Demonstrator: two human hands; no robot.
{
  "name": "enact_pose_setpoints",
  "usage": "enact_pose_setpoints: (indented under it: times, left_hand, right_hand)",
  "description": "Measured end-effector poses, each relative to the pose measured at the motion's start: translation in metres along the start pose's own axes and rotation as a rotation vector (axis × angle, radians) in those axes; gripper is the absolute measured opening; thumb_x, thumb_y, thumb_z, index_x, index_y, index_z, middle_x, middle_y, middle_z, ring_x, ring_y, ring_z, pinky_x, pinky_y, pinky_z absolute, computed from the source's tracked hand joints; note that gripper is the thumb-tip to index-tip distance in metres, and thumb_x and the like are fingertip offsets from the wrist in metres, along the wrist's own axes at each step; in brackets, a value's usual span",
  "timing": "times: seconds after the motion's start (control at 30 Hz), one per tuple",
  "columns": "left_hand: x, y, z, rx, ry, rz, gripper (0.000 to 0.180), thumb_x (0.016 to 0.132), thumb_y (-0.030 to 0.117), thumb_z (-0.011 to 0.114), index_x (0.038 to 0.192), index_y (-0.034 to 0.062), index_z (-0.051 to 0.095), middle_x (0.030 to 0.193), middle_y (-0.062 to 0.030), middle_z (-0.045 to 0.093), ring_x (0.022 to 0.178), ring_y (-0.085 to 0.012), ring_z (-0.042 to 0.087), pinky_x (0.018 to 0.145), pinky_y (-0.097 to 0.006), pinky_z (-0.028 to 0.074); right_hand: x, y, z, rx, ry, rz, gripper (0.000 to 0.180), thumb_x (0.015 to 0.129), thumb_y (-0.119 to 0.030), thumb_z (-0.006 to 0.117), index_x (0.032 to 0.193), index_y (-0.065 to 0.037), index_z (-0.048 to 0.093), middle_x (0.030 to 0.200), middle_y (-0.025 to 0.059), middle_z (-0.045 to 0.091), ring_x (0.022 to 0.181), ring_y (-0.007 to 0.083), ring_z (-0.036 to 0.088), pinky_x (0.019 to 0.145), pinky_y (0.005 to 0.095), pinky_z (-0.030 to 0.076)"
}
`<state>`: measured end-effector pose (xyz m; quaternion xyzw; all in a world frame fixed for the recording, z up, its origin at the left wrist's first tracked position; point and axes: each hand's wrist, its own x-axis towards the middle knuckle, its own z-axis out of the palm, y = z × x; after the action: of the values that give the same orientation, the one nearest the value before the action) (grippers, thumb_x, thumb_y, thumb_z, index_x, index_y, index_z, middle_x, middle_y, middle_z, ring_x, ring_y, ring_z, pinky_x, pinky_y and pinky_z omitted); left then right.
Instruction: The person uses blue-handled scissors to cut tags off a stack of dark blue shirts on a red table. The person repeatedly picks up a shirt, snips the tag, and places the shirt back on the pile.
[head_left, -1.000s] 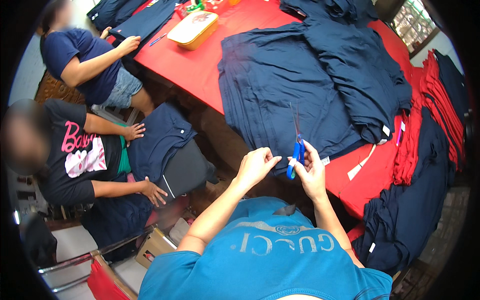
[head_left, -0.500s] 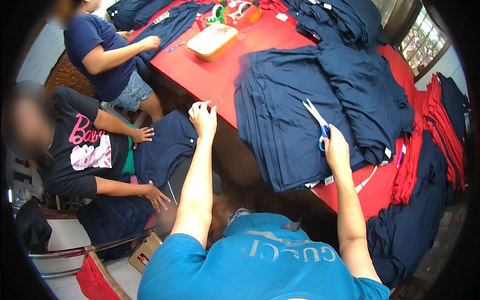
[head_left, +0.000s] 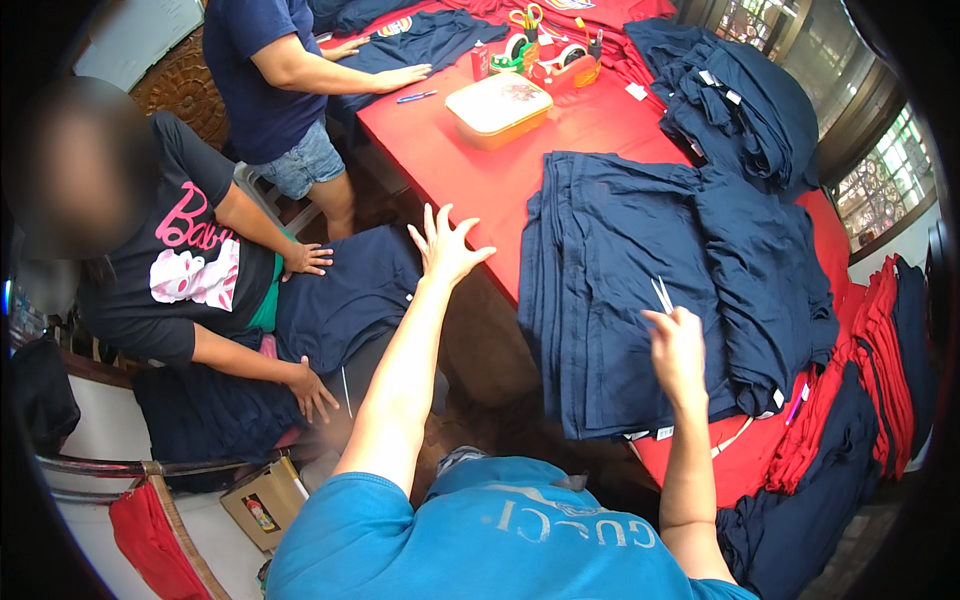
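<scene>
Right hand [head_left: 680,350]: fingers curled around slim silver-bladed scissors [head_left: 662,294], handles hidden in the grip, blades pointing away from the body. Scissors are over a flat stack of dark navy fabric garments [head_left: 610,300]; contact with the cloth cannot be told. Left hand [head_left: 450,252]: fingers spread, raised near the edge of a red-covered table [head_left: 480,190]. The stack lies on this table. Beyond it: a yellow-orange box with a pale lid [head_left: 500,108] and a blue pen [head_left: 417,96]. Farther left, a person in a black printed T-shirt [head_left: 160,290] rests both hands on navy cloth [head_left: 345,290].
</scene>
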<state>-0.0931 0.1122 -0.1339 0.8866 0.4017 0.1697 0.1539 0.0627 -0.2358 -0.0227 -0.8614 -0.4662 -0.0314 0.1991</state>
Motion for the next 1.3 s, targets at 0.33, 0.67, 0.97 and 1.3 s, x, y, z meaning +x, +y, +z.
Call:
enact_pose_setpoints:
  times: [0.33, 0.67, 0.97, 1.3]
  left_hand:
    - [0.003, 0.009, 0.003, -0.013, 0.013, 0.03, 0.068, 0.068, 0.051, 0.079, 0.127, 0.0237, 0.062, 0.15, -0.0127, 0.028, 0.146, -0.0368, 0.008, 0.112, -0.071, 0.006]
    - [0.001, 0.012, -0.009, -0.056, -0.082, -0.05, 0.069, 0.071, 0.049, 0.078, 0.132, 0.0229, 0.059, 0.155, -0.0128, 0.023, 0.148, -0.0358, 0.003, 0.114, -0.066, 0.0]
    - [0.001, 0.015, -0.007, -0.063, -0.107, -0.081, 0.071, 0.072, 0.05, 0.077, 0.134, 0.0234, 0.056, 0.156, -0.0129, 0.021, 0.148, -0.0354, 0.002, 0.114, -0.065, -0.001]
    - [0.0, 0.013, -0.003, -0.055, -0.083, -0.083, 0.071, 0.071, 0.049, 0.078, 0.134, 0.0244, 0.056, 0.155, -0.0129, 0.023, 0.147, -0.0353, 0.007, 0.113, -0.067, 0.004]
  right_hand:
    - [0.168, -0.062, 0.163, -0.145, 0.022, -0.511, 0.036, 0.083, -0.009, 0.053, 0.107, -0.025, 0.075, 0.088, 0.005, 0.053, 0.087, 0.0244, 0.05, 0.076, 0.0353, 0.041]
    - [0.164, -0.074, 0.147, -0.042, -0.132, -0.48, 0.033, 0.086, -0.011, 0.053, 0.107, -0.024, 0.076, 0.093, 0.0028, 0.055, 0.093, 0.0206, 0.054, 0.08, 0.035, 0.04]
    - [0.166, -0.07, 0.137, -0.075, -0.178, -0.508, 0.038, 0.085, -0.005, 0.052, 0.109, -0.023, 0.075, 0.096, 0.0039, 0.056, 0.093, 0.0214, 0.055, 0.081, 0.0358, 0.04]
    - [0.167, -0.065, 0.137, -0.046, -0.235, -0.488, 0.037, 0.086, -0.004, 0.052, 0.109, -0.022, 0.075, 0.1, 0.005, 0.056, 0.096, 0.0229, 0.056, 0.083, 0.037, 0.041]
